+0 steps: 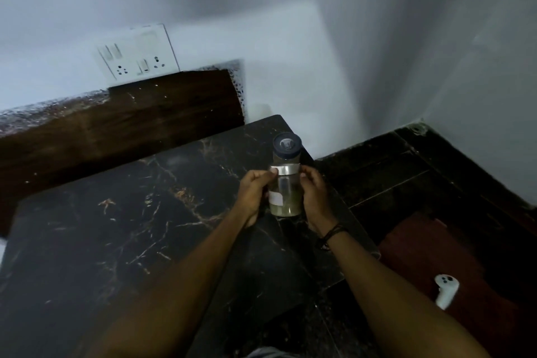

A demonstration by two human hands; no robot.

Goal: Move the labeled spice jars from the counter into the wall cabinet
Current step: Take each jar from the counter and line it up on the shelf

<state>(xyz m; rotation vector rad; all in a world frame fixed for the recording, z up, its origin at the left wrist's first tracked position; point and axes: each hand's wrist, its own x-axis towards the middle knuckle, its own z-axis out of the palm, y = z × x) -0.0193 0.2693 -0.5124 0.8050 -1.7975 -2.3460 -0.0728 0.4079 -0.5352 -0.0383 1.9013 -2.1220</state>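
Head view — left hand (253,193) and right hand (314,194) grip spice jar (285,183) between them, fingers clamped on both sides above counter (116,227).

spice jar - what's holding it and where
Both hands hold the spice jar: left hand and right hand on opposite sides of its glass body.

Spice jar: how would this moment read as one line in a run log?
left hand: on spice jar | right hand: on jar | jar: upright, lidded, near counter corner | cabinet: not in view
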